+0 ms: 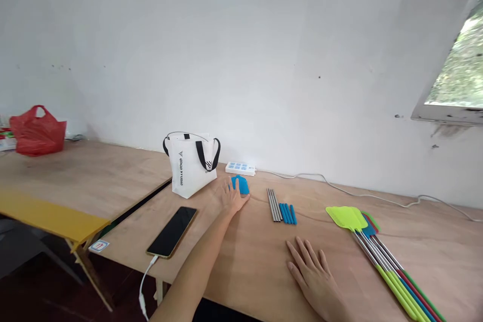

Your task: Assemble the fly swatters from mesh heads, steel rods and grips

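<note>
Left hand [234, 201]: wide, blue paddle [244, 185] at fingertips | right hand [316, 277]: flat, wide | step: likely reach | calls for finger curl

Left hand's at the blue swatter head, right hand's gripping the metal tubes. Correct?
Not quite: the right hand isn't gripping the metal tubes; it's palm down at the table, apart from them, per the head view. The left hand is at the blue swatter head.
</note>
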The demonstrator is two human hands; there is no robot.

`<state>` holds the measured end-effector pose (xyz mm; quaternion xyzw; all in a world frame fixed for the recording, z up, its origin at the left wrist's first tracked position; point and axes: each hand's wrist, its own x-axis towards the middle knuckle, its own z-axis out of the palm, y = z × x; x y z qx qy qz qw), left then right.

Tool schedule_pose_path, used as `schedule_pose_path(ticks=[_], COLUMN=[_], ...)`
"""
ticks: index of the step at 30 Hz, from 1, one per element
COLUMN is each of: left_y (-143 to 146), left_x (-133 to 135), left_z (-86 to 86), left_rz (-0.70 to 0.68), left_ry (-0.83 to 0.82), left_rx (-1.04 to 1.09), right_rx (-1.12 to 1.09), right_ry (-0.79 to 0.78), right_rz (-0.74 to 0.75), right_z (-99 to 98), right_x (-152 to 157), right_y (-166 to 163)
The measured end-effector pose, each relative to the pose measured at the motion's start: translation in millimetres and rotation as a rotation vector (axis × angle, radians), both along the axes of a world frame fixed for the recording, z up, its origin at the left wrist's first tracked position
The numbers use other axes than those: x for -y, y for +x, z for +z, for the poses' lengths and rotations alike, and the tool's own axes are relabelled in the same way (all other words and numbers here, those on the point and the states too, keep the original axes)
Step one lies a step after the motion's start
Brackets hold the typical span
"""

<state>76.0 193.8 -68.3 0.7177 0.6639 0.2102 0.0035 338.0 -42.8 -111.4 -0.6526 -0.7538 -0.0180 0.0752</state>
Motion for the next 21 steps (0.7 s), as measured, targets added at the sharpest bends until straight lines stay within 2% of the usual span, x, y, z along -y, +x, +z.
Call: schedule_pose_path(ticks=[6,12,21], left_y=[15.9,22.0,10.1], left_x=[-26.1,-51.6,-51.6], left_z=[6.1,0.9,-0.7], left_rz=[0.013,-0.037,-0.077], left_ry=[-0.028,-0.069,-0.121], left_rx=[-0.015,-0.028,-0.054], right_rx=[-0.125,-0.127,-0.083], right_ry=[-0.134,-0.074,-0.056], right_rz=[0.117,0.155,0.131], right_z=[26.9,28.0,39.3], right_x=[-16.1,-27.3,-18.6], right_y=[5.1,-6.5,-14.3])
